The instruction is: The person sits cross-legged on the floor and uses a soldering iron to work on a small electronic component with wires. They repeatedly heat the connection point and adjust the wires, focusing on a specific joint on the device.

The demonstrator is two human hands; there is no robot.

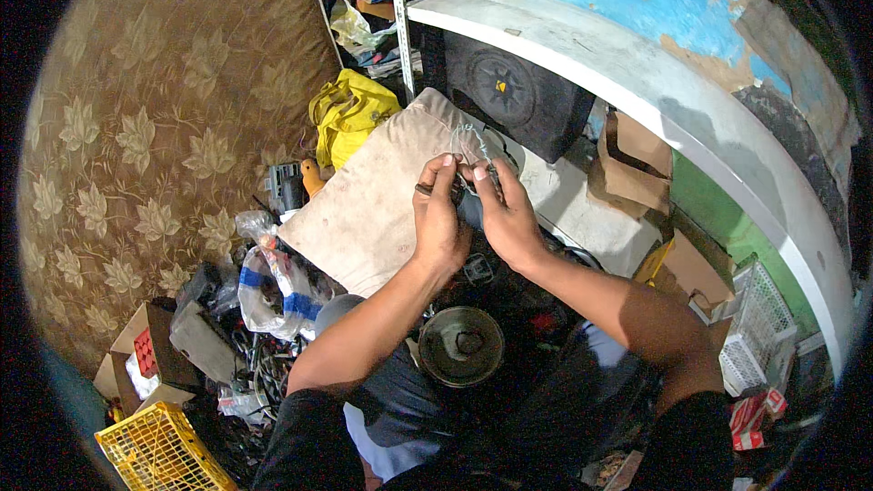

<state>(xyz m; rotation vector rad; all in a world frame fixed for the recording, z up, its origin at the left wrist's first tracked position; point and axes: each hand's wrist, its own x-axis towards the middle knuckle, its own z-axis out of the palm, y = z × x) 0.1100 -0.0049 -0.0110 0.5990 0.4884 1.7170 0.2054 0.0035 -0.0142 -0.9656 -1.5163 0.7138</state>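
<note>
Both of my hands meet in front of me, fingertips close together. My left hand [440,218] is closed, its thumb and fingers pinched on thin pale wire, and a short dark piece pokes out beside its fingers. Close by on the right, my right hand [509,223] pinches the same bundle. The thin pale bluish wire [485,147] loops and tangles up above my fingertips. What lies between the palms is mostly hidden. Beyond the hands is a stained beige cushion [355,191]. Between my legs sits a round dark metal disc [461,347] with a raised centre.
A black speaker box [505,91] stands under a curved white shelf [637,55]. Yellow cloth [350,118] lies beyond the cushion. Cluttered bags and cables [264,345] are at left, with a yellow crate [164,450]. Cardboard boxes [632,164] and a white basket [759,327] stand at right.
</note>
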